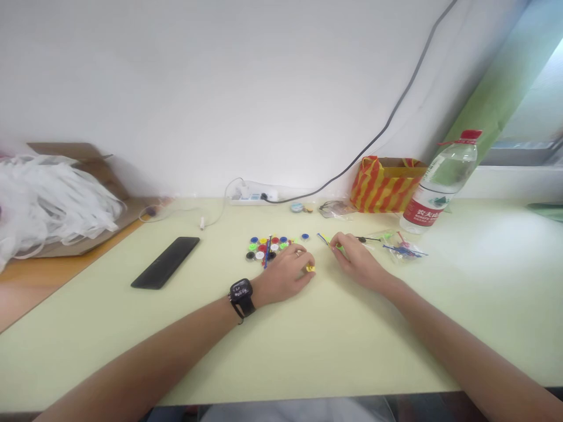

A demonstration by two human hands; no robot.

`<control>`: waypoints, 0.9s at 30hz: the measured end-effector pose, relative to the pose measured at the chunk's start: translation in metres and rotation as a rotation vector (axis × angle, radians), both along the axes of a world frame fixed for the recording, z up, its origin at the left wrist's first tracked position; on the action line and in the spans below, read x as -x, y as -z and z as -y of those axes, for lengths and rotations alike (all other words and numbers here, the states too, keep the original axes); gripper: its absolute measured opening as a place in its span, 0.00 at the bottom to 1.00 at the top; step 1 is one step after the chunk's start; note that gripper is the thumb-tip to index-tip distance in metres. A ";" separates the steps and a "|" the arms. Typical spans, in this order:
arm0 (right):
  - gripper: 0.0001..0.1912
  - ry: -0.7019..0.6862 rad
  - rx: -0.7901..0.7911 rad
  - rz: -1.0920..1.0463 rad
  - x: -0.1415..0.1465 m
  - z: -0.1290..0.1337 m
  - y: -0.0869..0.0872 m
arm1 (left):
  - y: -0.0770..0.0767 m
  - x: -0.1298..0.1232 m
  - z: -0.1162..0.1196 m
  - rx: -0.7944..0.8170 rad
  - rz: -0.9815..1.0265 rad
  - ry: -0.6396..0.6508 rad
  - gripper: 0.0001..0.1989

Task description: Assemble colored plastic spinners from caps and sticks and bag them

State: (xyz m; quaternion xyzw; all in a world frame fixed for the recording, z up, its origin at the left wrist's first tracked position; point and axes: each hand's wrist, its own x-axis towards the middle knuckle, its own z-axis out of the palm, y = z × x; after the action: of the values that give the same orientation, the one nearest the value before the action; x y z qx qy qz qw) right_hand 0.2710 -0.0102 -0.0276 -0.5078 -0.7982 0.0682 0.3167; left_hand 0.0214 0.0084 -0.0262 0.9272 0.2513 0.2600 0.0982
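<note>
My left hand (pixel 288 272), with a black watch on its wrist, pinches a small yellow round piece (pixel 311 268) close to the table. Beside its knuckles lies a group of small coloured discs (pixel 260 255), with a thin blue stick (pixel 267 253) across them. Fingers curled together, my right hand (pixel 358 259) grips thin blue and yellow sticks (pixel 324 239) whose tips poke out to the left. Some green shows under these fingers, but its shape is hidden. A lone blue disc (pixel 305 237) sits between the hands, farther back.
Right of my right hand is a clear bag of coloured sticks (pixel 403 251). Behind stand a large water bottle (pixel 435 190) and a striped bag (pixel 382 186). A black phone-like slab (pixel 166 262) lies left. A power strip (pixel 253 196) is by the wall; white straps (pixel 57 199) fill a box.
</note>
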 end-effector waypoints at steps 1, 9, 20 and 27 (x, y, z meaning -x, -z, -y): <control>0.04 -0.010 0.029 -0.038 0.001 0.002 -0.002 | -0.001 0.000 0.001 0.006 -0.005 0.013 0.03; 0.06 0.054 0.095 0.068 0.006 0.003 0.002 | -0.001 0.000 0.002 0.069 0.042 0.170 0.10; 0.08 -0.115 0.150 -0.035 0.012 0.001 0.006 | -0.003 0.000 0.003 0.040 0.039 0.188 0.09; 0.05 -0.169 0.097 -0.215 0.014 -0.007 0.009 | -0.003 0.000 0.003 0.049 0.044 0.189 0.09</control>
State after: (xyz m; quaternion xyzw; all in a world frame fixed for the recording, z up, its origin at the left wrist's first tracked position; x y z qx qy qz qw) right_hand 0.2574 -0.0027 -0.0365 -0.4434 -0.7954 0.1871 0.3685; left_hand 0.0209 0.0055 -0.0235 0.9382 0.1666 0.2634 0.1502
